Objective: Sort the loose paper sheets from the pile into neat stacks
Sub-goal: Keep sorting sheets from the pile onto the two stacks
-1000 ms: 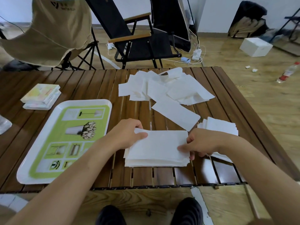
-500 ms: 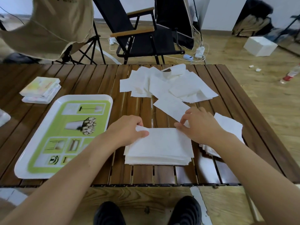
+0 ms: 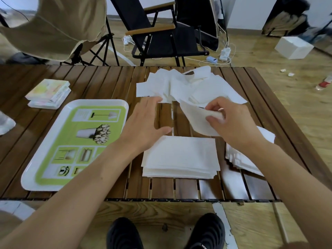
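Your right hand (image 3: 231,121) pinches one sheet (image 3: 194,119); your left hand (image 3: 143,123) hovers empty, fingers straight. Two stacks: near stack (image 3: 179,155) at 6 o'clock, side stack (image 3: 239,159) at 4; one loose pile (image 3: 188,87) at 12.

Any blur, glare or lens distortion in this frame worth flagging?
Head view: wide-angle bowing of the table edges; glare on its near right slats; slight motion blur on the left hand and the sheet pinched by the right hand; loose pile nearly washed out.
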### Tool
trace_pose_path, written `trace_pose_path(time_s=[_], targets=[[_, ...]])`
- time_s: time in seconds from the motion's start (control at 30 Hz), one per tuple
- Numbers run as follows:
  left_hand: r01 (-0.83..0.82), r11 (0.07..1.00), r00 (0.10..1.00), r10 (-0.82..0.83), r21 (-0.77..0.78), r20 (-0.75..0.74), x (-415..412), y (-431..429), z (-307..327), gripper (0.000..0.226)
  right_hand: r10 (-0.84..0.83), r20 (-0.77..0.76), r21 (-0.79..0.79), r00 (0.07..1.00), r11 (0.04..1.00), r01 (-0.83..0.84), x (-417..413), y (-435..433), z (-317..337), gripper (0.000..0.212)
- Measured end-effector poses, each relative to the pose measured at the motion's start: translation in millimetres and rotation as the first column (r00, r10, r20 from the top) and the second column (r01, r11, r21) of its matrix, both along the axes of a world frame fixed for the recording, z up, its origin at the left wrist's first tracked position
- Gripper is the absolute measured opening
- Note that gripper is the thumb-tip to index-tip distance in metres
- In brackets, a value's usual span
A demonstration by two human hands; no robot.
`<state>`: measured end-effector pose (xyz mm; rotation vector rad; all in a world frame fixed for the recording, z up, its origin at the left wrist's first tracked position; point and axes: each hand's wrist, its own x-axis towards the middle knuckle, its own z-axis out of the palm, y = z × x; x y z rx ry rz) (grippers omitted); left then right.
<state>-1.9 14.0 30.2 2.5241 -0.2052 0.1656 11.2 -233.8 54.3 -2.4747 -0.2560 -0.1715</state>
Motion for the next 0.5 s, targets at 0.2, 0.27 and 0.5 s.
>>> trace_pose_path(time_s=[0.2, 0.27, 0.5], targets=[[0.03, 0.936, 0.99, -0.076, -0.35, -0.118, 5.1, -2.5, 10.1, 0.098, 0.131, -0.07, 0.405, 0.989, 0.91, -0.092, -17.1, 7.3, 14.5, 0.017], [0.039, 0.872, 0.962, -0.165, -0.487, -0.217, 2.1, -2.1, 14.2, 0.094, 0.194, -0.139, 0.543, 0.971, 0.835, -0.089, -17.8, 4.2, 17.7, 0.013], [-0.178, 0.666, 0.834, -0.289, -0.725, -0.47, 2.2, 9.8, 21.5, 0.038, 0.129, -0.262, 0.37, 0.956, 0.929, -0.024, -9.9, -10.4, 3.9, 0.004]])
